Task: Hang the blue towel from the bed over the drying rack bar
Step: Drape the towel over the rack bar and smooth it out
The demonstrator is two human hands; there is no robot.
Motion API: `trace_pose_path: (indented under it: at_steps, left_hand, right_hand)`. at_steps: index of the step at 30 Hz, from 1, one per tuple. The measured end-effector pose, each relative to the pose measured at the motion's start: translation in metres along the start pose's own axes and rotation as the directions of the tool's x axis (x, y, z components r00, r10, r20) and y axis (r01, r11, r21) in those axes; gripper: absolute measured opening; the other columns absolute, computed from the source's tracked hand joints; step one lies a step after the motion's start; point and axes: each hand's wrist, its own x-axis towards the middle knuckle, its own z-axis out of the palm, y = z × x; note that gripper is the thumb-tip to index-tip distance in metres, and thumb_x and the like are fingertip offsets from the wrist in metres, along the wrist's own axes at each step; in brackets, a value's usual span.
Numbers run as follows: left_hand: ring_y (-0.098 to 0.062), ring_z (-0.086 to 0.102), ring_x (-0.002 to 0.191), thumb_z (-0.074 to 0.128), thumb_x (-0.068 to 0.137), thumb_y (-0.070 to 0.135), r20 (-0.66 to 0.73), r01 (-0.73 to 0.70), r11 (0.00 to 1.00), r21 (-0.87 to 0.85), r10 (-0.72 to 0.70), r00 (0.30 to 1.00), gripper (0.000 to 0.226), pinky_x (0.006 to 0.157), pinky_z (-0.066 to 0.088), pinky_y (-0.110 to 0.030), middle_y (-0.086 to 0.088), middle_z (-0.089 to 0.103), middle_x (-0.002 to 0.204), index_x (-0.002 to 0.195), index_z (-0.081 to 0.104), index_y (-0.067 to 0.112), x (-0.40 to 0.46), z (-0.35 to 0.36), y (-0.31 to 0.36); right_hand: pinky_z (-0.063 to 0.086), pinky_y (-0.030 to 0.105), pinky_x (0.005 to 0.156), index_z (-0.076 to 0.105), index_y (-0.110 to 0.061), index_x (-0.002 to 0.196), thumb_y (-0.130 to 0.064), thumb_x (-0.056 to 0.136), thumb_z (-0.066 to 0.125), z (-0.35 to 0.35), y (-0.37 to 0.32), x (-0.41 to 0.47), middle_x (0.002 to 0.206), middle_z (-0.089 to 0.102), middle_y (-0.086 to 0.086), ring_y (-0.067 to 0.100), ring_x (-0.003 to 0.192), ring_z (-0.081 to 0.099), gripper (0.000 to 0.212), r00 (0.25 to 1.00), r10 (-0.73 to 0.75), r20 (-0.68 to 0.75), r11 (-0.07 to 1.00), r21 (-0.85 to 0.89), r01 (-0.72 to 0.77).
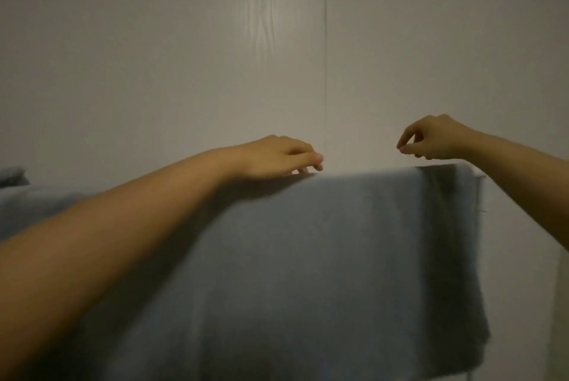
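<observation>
The blue towel hangs draped over the drying rack bar, its front half falling down toward me. Only a pale tip of the bar shows at the towel's right end. My left hand lies palm down on the towel's top fold, fingertips touching the cloth, holding nothing. Just above the fold's right part hovers my right hand, thumb and fingertips pinched together with nothing visible between them, clear of the towel.
A pale wall with a vertical seam stands close behind the rack. More blue-grey cloth shows at the far left edge.
</observation>
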Motion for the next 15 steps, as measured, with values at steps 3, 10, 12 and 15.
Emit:
trace_pose_path:
  at_steps: [3,10,12,15]
  left_hand:
    - [-0.022,0.057,0.112,0.033,0.090,0.062,-0.030,-0.091,0.955,0.281,0.104,0.994,0.048,0.095,0.047,-0.040,0.000,0.061,0.129,0.125,0.051,0.034,0.030,0.035,0.038]
    - [-0.036,0.059,0.105,0.025,0.091,0.064,-0.149,-0.006,0.878,0.478,0.087,0.985,0.055,0.074,0.038,-0.038,-0.016,0.061,0.121,0.113,0.050,0.020,0.074,0.076,0.051]
    - [-0.034,0.057,0.109,0.025,0.091,0.064,-0.075,-0.018,0.912,0.410,0.053,0.996,0.052,0.080,0.039,-0.037,-0.015,0.060,0.124,0.108,0.052,0.022,0.079,0.070,0.047]
    - [-0.030,0.053,0.120,0.027,0.095,0.057,0.055,-0.038,0.955,0.295,0.023,0.998,0.053,0.096,0.038,-0.035,-0.014,0.057,0.133,0.110,0.057,0.016,0.084,0.062,0.046]
  right_hand:
    - [0.051,0.038,0.086,0.067,-0.017,0.106,-0.034,0.088,0.063,-0.003,0.026,-0.028,0.113,0.067,0.013,0.025,0.090,0.059,0.025,0.974,0.185,-0.130,0.982,-0.020,-0.189]
    - [0.058,0.039,0.076,0.053,-0.012,0.121,-0.034,0.092,0.057,0.004,0.064,-0.081,0.107,0.065,0.018,0.029,0.091,0.067,0.037,0.905,0.426,0.003,0.843,0.362,-0.398]
    - [0.058,0.041,0.082,0.053,-0.010,0.123,-0.032,0.092,0.059,0.013,0.068,-0.088,0.105,0.067,0.018,0.028,0.092,0.068,0.039,0.899,0.437,0.030,0.734,0.566,-0.376]
    - [0.057,0.040,0.086,0.057,-0.008,0.123,-0.029,0.087,0.068,0.021,0.070,-0.092,0.103,0.069,0.019,0.028,0.092,0.070,0.043,0.876,0.482,-0.012,0.592,0.741,-0.316]
